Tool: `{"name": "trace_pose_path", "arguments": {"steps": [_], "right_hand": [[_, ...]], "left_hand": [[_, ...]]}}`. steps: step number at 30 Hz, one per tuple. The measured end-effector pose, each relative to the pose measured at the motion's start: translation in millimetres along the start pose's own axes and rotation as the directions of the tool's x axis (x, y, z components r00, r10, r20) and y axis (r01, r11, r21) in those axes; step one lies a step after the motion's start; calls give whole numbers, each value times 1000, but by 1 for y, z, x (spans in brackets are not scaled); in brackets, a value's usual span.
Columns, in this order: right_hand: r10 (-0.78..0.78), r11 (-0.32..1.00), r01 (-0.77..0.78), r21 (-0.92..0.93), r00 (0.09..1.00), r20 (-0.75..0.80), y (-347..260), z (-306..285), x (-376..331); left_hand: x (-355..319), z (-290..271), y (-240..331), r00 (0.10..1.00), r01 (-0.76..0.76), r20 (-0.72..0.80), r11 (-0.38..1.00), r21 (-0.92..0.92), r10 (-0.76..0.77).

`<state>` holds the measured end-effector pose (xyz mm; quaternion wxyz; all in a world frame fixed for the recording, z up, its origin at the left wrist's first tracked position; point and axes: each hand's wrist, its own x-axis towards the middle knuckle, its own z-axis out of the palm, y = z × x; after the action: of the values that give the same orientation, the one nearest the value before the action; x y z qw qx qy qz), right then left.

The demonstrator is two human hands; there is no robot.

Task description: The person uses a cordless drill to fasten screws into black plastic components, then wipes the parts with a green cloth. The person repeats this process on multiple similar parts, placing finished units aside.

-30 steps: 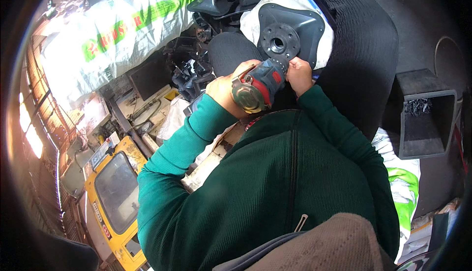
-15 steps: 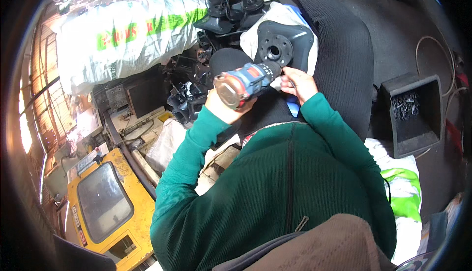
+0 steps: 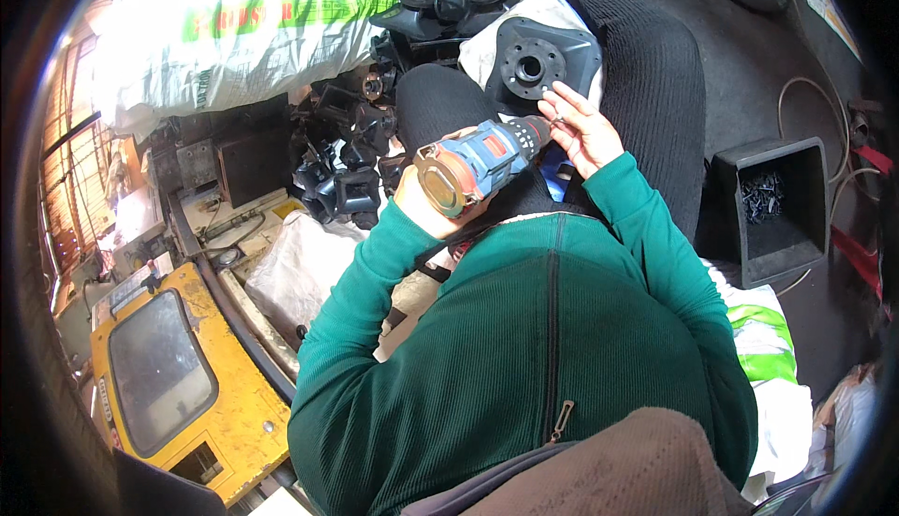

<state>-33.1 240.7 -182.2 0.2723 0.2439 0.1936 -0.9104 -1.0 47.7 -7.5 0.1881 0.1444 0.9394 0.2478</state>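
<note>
My left hand (image 3: 433, 205) grips a blue cordless drill (image 3: 487, 153) from behind, its chuck pointing right and away from me. At the drill's tip, my right hand (image 3: 588, 132) pinches a small screw (image 3: 559, 120) between thumb and fingers, the other fingers loosely extended. Just beyond sits a black plastic part (image 3: 571, 62) with a square flared base and a round flange with a central hole. It rests on a white cloth or bag (image 3: 479, 52) between my knees.
On the right stands a black bin (image 3: 782, 244) holding small dark screws (image 3: 761, 196). More black plastic parts (image 3: 342, 188) are heaped at the left, others (image 3: 440, 1) at the far side. A big white sack (image 3: 253, 57) and a yellow machine (image 3: 239, 399) lie to the left.
The drill has tilted and its tip has drawn back from the black part's flange. My right hand has moved slightly right and its fingers have turned upward.
</note>
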Motion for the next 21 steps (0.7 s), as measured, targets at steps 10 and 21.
{"name": "trace_pose_path", "arguments": {"steps": [10,21], "right_hand": [[-10,999,12,33,998,-61,2,-1,6],[32,999,-32,36,999,3,2,-2,9]], "left_hand": [[10,-6,3,999,-32,4,999,-29,32],[13,-10,-3,991,-28,132,994,109,13]]}}
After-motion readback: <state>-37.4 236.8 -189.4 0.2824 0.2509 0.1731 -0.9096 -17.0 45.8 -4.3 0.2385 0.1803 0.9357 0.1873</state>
